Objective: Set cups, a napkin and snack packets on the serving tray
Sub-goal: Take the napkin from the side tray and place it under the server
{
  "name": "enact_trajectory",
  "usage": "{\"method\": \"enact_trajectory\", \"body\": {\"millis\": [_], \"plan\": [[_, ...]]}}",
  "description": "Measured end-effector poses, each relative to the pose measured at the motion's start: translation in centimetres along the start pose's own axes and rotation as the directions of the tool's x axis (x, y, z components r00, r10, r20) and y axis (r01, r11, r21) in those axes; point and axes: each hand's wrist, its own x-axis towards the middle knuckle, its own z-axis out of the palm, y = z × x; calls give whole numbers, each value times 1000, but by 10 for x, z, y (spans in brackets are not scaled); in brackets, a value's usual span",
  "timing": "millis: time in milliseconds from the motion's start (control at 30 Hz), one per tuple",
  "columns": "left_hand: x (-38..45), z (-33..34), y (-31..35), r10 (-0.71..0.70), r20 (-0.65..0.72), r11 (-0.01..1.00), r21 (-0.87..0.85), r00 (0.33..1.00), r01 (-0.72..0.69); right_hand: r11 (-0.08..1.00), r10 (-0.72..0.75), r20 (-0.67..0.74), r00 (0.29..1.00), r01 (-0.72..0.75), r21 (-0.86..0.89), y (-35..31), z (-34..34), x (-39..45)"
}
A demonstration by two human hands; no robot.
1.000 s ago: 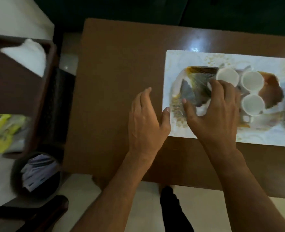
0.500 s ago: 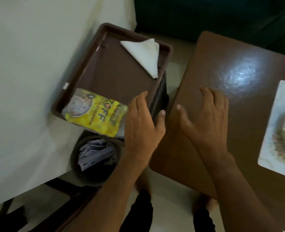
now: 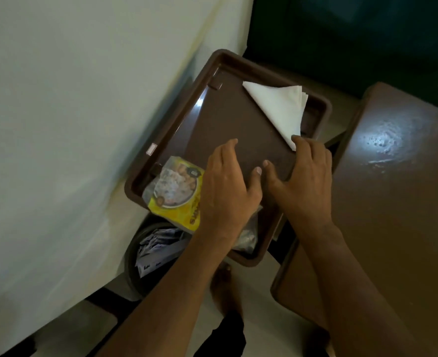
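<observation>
A brown serving tray [image 3: 176, 130] lies on a white surface, its near end jutting past the edge. A folded white napkin [image 3: 279, 109] sits in its far right corner. A yellow snack packet [image 3: 174, 194] lies at the near left, partly under my left hand [image 3: 225, 189], and a clear packet [image 3: 248, 235] shows below my wrist. Both hands hover over the tray with straight, relaxed fingers and hold nothing. My right hand [image 3: 303, 181] is over the tray's right rim, its fingertips at the napkin's tip. No cups are in view.
A brown wooden table [image 3: 398, 191] stands to the right of the tray. A round dark bin [image 3: 156, 253] with paper scraps sits on the floor under the tray's near end. The white surface [image 3: 58, 124] fills the left. My feet are on the floor below.
The view swung left from the table with the cups to the tray. Both hands moved from the table onto the tray, the right one crossing over its right rim.
</observation>
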Motion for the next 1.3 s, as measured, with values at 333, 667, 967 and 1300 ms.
{"method": "enact_trajectory", "body": {"millis": [333, 667, 967, 1300], "plan": [[69, 46, 20, -75, 130, 982, -163, 989, 96, 994, 78, 22, 997, -76, -82, 1, 17, 68], [103, 70, 23, -284, 158, 881, -345, 946, 323, 953, -27, 105, 994, 57, -296, 17, 20, 81], [123, 72, 19, -476, 231, 639, -573, 849, 514, 988, -54, 35, 998, 58, -144, 17, 19, 74], [140, 47, 7, -521, 385, 270, -773, 762, 574, 976, 42, -36, 998, -33, 215, 13, 17, 76]]}}
